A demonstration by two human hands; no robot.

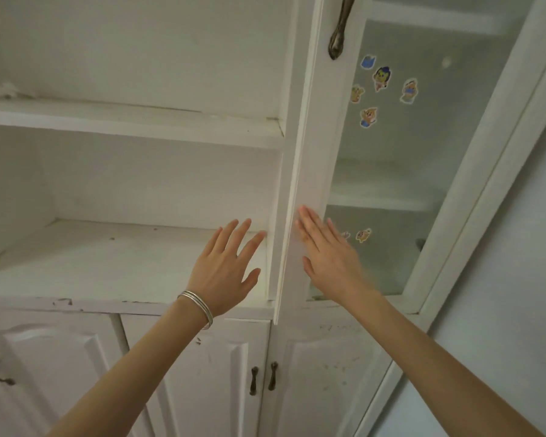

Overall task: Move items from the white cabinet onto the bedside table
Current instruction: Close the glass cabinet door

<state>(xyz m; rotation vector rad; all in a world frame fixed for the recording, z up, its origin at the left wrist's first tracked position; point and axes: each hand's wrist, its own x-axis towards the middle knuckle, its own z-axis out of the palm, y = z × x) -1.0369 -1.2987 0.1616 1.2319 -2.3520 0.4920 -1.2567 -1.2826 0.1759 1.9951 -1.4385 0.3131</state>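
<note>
The white cabinet (133,134) fills the view, with two bare open shelves on the left. My left hand (226,266), with silver bangles on the wrist, is spread open in front of the lower shelf (108,257) and holds nothing. My right hand (325,257) lies flat, fingers together, against the white frame of the glass door (316,152), which stands edge-on to me, partly swung. No items show on the visible shelves. The bedside table is out of view.
The glass pane (423,137) carries several cartoon stickers (381,77), and a dark metal handle (339,33) hangs near the door's top. Below are closed lower doors with dark handles (264,380). A pale wall (517,279) lies to the right.
</note>
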